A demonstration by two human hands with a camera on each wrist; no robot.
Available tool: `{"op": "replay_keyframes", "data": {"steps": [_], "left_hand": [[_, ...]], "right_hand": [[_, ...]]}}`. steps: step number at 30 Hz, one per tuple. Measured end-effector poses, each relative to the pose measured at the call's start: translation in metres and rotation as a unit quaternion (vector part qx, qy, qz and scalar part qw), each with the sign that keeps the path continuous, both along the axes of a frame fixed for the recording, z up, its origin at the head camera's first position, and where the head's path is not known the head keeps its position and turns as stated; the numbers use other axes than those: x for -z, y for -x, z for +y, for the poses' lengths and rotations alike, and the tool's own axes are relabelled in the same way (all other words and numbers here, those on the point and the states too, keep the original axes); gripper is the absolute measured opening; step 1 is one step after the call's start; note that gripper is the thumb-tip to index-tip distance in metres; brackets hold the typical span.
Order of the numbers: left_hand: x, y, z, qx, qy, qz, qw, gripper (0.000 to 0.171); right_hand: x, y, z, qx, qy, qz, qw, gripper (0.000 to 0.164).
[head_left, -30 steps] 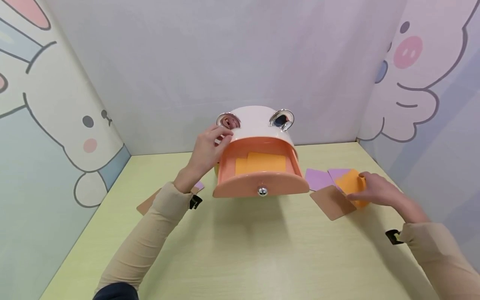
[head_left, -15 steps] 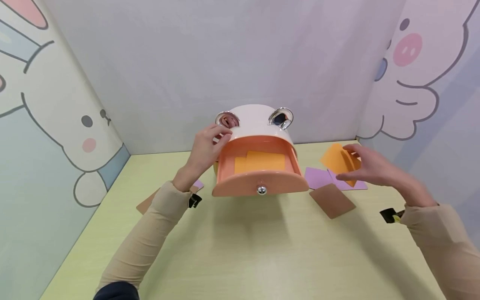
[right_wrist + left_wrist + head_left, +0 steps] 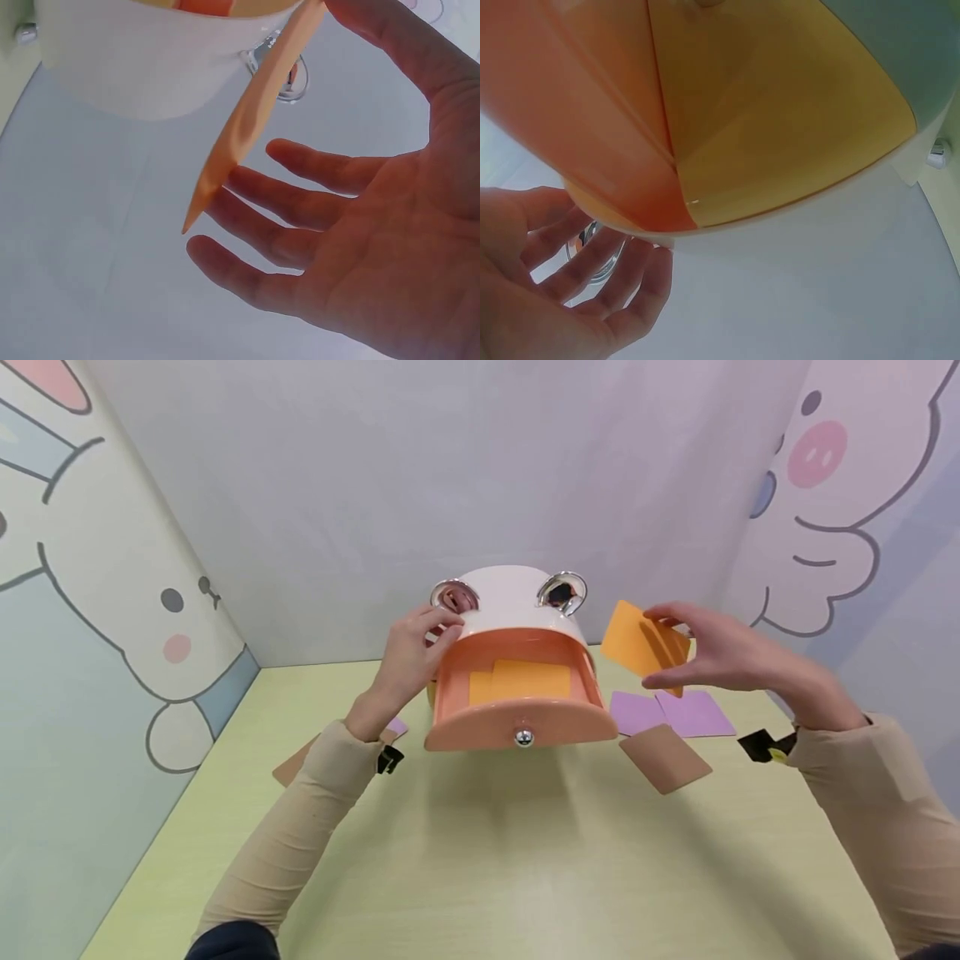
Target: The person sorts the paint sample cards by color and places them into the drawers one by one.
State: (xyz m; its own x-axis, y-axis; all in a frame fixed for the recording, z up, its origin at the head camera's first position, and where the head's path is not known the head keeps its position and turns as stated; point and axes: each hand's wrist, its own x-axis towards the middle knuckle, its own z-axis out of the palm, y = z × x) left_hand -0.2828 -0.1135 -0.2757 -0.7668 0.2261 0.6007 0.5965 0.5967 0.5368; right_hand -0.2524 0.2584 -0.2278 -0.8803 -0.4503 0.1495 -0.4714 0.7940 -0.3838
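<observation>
A white and salmon drawer box (image 3: 510,593) with two silver ring eyes stands at the back of the table. Its drawer (image 3: 522,727) is pulled out, showing a round silver knob, and orange paper cards (image 3: 531,679) lie inside. My left hand (image 3: 408,656) grips the box's upper left edge beside one eye; in the left wrist view its fingertips are at the rim. Raised to the right of the box, my right hand (image 3: 712,647) pinches a bent orange paper card (image 3: 633,639) between thumb and fingers. The right wrist view shows this card nearly edge-on.
Two purple cards (image 3: 696,714) and a brown card (image 3: 665,758) lie right of the drawer. Another brown card (image 3: 294,763) and a purple corner (image 3: 397,727) show left, partly behind the left arm. Walls with cartoon animals enclose the table (image 3: 510,860).
My right hand has lifted the orange card off the purple cards and moved it up and left, nearer the box. The left hand keeps its place at the box's edge.
</observation>
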Motion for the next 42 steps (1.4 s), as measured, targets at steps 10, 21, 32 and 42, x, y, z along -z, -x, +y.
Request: {"op": "replay_keyframes", "data": {"steps": [10,21,32,42], "left_hand": [[0.003,0.0,0.0,-0.002,-0.006,-0.003,1.0,0.017],[0.002,-0.001,0.002,-0.007,-0.011,-0.005,0.9999,0.017],[0.001,-0.001,0.002,-0.013,-0.011,-0.004,0.9998,0.017],[0.001,0.0,0.004,-0.014,-0.011,-0.002,0.9998,0.016]], "right_hand": [[-0.024,-0.003,-0.039,-0.067,-0.003,0.021,0.998,0.077],[-0.033,-0.005,-0.079,-0.128,-0.02,0.019,0.991,0.076],[-0.029,-0.002,-0.099,-0.143,-0.033,-0.002,0.989,0.082],[-0.029,-0.004,-0.096,-0.156,-0.04,-0.009,0.987,0.08]]}}
